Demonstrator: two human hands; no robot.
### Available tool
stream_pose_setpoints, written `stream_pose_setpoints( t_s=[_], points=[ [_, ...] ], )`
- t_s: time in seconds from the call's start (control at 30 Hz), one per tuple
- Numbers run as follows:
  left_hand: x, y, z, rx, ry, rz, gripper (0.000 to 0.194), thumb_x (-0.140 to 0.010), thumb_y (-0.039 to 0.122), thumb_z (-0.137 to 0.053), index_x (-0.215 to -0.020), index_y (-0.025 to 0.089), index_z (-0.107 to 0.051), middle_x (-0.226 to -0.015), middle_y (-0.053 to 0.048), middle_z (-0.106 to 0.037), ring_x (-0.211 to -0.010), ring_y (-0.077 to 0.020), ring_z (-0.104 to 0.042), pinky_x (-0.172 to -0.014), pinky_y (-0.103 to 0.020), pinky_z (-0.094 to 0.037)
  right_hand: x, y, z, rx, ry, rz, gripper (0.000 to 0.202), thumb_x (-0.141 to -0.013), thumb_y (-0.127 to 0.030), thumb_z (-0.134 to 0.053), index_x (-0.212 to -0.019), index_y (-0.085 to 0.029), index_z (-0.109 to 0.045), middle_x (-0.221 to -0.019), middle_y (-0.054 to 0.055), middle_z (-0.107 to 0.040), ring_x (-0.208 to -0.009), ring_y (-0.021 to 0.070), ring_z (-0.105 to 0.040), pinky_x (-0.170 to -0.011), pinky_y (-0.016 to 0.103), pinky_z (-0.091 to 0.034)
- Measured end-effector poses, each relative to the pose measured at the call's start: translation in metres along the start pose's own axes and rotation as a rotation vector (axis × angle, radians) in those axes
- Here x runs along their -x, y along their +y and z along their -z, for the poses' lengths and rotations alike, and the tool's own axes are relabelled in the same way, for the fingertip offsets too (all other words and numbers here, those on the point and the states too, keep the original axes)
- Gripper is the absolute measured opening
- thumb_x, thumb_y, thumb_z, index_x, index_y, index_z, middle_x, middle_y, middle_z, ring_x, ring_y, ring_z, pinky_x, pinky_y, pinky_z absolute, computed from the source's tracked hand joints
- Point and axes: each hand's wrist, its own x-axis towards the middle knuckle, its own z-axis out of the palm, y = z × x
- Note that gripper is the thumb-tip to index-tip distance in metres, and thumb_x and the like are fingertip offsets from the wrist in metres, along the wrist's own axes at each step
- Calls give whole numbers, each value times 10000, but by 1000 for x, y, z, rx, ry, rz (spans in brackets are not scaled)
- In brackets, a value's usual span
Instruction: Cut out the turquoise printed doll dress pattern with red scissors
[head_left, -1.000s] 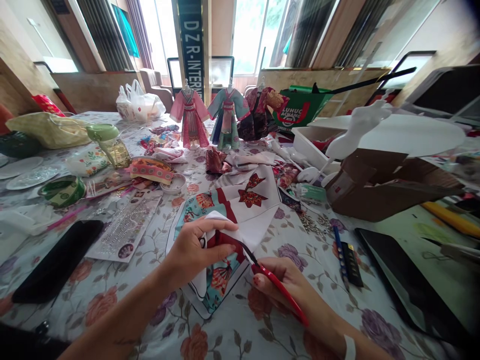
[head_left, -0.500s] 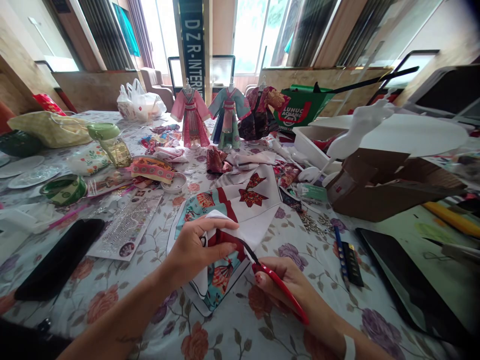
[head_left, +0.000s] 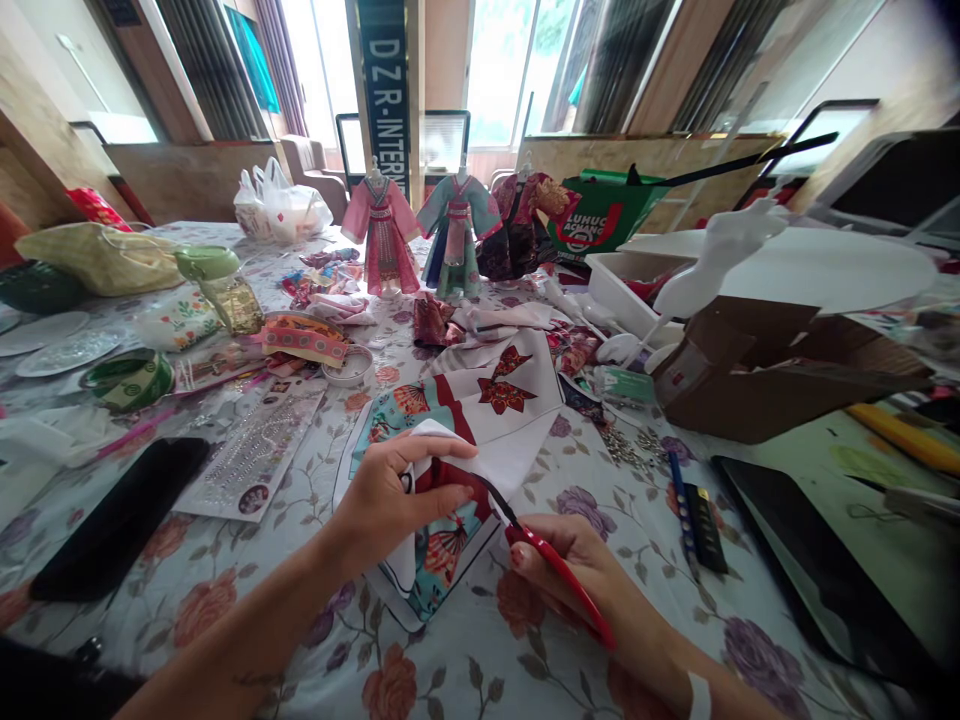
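Note:
A piece of printed fabric [head_left: 450, 548], white with teal, red and fan patterns, lies bunched on the table in front of me. My left hand [head_left: 409, 490] pinches a folded part of it between thumb and fingers. Red-handled scissors [head_left: 559, 570] are gripped in my right hand [head_left: 574, 565]. Their dark blades point up and left against the fabric, close to my left thumb; the tips are partly hidden, so how far they are spread is unclear. A red leaf-shaped motif [head_left: 507, 382] shows on the white part of the cloth beyond my hands.
A black phone [head_left: 120, 520] and a rhinestone sheet [head_left: 251, 450] lie to the left. Small robes on stands [head_left: 380, 235] stand at the back. Rightward are a blue pencil [head_left: 682, 510], a black tablet [head_left: 810, 560], a cardboard box [head_left: 750, 385] and a white mannequin [head_left: 712, 255].
Almost nothing differs. The scissors and my right hand have shifted very slightly; my left hand keeps its pinch on the fabric.

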Motion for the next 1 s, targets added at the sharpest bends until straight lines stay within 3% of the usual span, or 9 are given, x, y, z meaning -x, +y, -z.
stream_pose_setpoints(
  t_s=[0.2, 0.33, 0.6, 0.83, 1.0],
  points=[
    [1, 3, 1, -31, -4, -24, 279, -699, 211, -743, -978, 214, -742, -988, -55, -702, -891, -204, -642, -753, -268, -502, -3, 4, 3, 52, -21, 1, 525, -740, -625, -631, -525, -167, -492, -434, 14, -552, -376, 90, -434, -388, 210, -254],
    [1, 4, 1, -36, -20, -53, 275, -688, 201, -753, -963, 213, -748, -940, -46, -717, -888, -199, -641, -798, -272, -494, -4, 10, 4, 30, -49, 15, 521, -745, -620, -634, -531, -182, -451, -423, -25, -486, -392, 102, -462, -397, 206, -311],
    [1, 4, 1, -18, -18, -48, 275, -692, 197, -750, -966, 221, -746, -939, -36, -717, -884, -189, -629, -805, -266, -483, -4, 10, 4, 19, -70, 32, 484, -764, -585, -635, -574, -178, -453, -485, -18, -496, -429, 100, -459, -433, 213, -364],
    [1, 3, -2, 19, -80, -6, 295, -684, 217, -753, -979, 207, -745, -922, -43, -694, -652, -120, -565, -651, -237, -484, -3, 0, 0, 50, -71, -12, 524, -681, -649, -649, -540, -198, -423, -453, -39, -418, -422, 105, -418, -435, 233, -381],
    [0, 3, -3, 17, -76, -7, 299, -680, 223, -755, -978, 201, -747, -928, -54, -694, -735, -150, -598, -677, -242, -482, -1, 0, -1, -12, -41, -38, 521, -665, -641, -666, -562, -202, -405, -467, -62, -350, -446, 98, -377, -464, 231, -376]
  ],
)
